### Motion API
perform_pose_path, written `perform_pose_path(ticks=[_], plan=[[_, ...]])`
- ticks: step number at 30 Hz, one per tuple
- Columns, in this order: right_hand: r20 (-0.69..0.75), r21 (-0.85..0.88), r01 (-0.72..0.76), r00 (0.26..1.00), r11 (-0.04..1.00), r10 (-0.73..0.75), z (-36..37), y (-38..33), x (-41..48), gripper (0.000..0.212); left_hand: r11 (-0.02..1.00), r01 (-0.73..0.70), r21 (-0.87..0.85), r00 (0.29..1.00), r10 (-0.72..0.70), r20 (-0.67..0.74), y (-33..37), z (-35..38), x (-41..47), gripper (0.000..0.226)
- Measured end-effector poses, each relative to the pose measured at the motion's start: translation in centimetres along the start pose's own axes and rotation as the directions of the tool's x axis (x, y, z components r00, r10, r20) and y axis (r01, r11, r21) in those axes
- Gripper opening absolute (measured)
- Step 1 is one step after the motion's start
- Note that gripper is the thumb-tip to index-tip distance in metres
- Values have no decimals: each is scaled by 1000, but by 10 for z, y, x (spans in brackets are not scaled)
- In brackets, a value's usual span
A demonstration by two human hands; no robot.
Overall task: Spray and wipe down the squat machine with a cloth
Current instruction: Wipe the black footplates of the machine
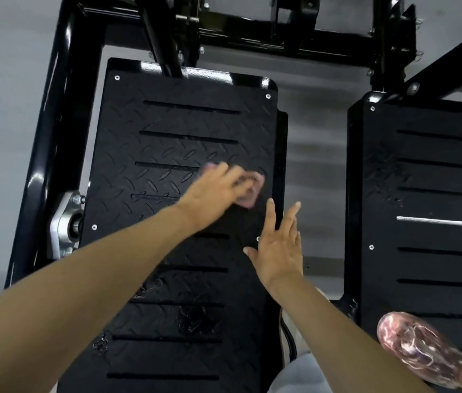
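Note:
The squat machine's left footplate is black diamond-tread steel with several slots. My left hand reaches across its middle and holds a crumpled pink cloth against the tread; hand and cloth are blurred by motion. My right hand hovers open with spread fingers over the plate's right edge, just below the cloth, holding nothing. A second footplate lies to the right. A pink marbled object, possibly the spray bottle, lies on that plate's near end.
The glossy black machine frame runs along the left side and across the top. A silver bearing bracket sits at the left plate's edge. Wet patches show on the near part of the left plate. Grey floor lies between the plates.

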State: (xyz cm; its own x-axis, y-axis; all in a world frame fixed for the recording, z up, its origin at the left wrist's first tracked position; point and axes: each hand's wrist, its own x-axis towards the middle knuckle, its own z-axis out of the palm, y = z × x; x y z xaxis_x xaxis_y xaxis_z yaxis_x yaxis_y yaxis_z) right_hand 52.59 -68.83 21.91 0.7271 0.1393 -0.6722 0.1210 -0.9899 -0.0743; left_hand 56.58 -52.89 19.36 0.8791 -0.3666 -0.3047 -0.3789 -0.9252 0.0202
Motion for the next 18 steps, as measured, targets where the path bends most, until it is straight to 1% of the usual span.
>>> perform_pose_path(ticks=[1, 2, 3, 4, 5, 6, 7, 8, 9, 10, 11, 12, 13, 14, 15, 16, 17, 18], plan=[[9, 6, -18, 1000, 1000, 18, -1, -1, 1, 105, 986, 152, -68, 988, -155, -29, -9, 1, 3, 69], [17, 13, -40, 999, 999, 40, -2, -2, 2, 109, 928, 331, -170, 936, -346, -64, -17, 1, 5, 69], [25, 22, -65, 998, 998, 65, -2, -2, 3, 111, 845, 469, -258, 866, -497, -52, -19, 0, 7, 70], [35, 31, -92, 995, 995, 90, -2, -2, 3, 112, 793, 528, -306, 828, -560, -22, -17, -2, 10, 70], [48, 38, -113, 993, 993, 111, -1, -2, 3, 113, 802, 520, -292, 841, -542, 9, -9, -6, 12, 71], [62, 44, -130, 990, 991, 127, -1, -2, 4, 113, 853, 460, -248, 884, -466, 38, 2, -10, 13, 73], [76, 53, -148, 987, 987, 144, 0, -1, 3, 112, 914, 347, -211, 938, -343, 59, 16, -11, 11, 74], [90, 62, -166, 983, 984, 160, 0, 0, 4, 112, 965, 193, -175, 981, -188, 49, 30, -9, 8, 75], [105, 72, -183, 979, 980, 175, 0, 0, 4, 111, 991, 19, -130, 999, -15, 36, 43, -8, 3, 76], [117, 87, -199, 975, 976, 188, 0, 1, 4, 110, 988, -140, -69, 989, 142, 30, 50, -4, -1, 75], [127, 105, -211, 972, 972, 198, 0, 1, 4, 109, 965, -262, 2, 965, 261, 28, 50, -1, -4, 75], [131, 122, -215, 971, 969, 199, 0, 1, 3, 108, 938, -337, 82, 941, 335, 39, 43, 2, -4, 74], [125, 132, -209, 973, 969, 193, 1, 1, 2, 106, 925, -345, 159, 939, 343, 43, 32, 3, -3, 73], [107, 137, -198, 977, 971, 185, 2, 2, 1, 104, 942, -270, 199, 963, 269, 31, 22, 6, -3, 71], [83, 134, -182, 982, 974, 172, 3, 2, 1, 102, 977, -101, 188, 995, 101, 8, 13, 7, -3, 70], [58, 132, -164, 986, 978, 158, 4, 2, 1, 100, 985, 115, 128, 993, -114, -16, 6, 8, -4, 70], [36, 127, -148, 989, 981, 144, 4, 1, 1, 97, 950, 307, 57, 952, -306, -12, 4, 8, -7, 71], [17, 122, -134, 991, 983, 133, 5, 0, 0, 96, 903, 429, -5, 903, -429, 3, 6, 7, -10, 73]])
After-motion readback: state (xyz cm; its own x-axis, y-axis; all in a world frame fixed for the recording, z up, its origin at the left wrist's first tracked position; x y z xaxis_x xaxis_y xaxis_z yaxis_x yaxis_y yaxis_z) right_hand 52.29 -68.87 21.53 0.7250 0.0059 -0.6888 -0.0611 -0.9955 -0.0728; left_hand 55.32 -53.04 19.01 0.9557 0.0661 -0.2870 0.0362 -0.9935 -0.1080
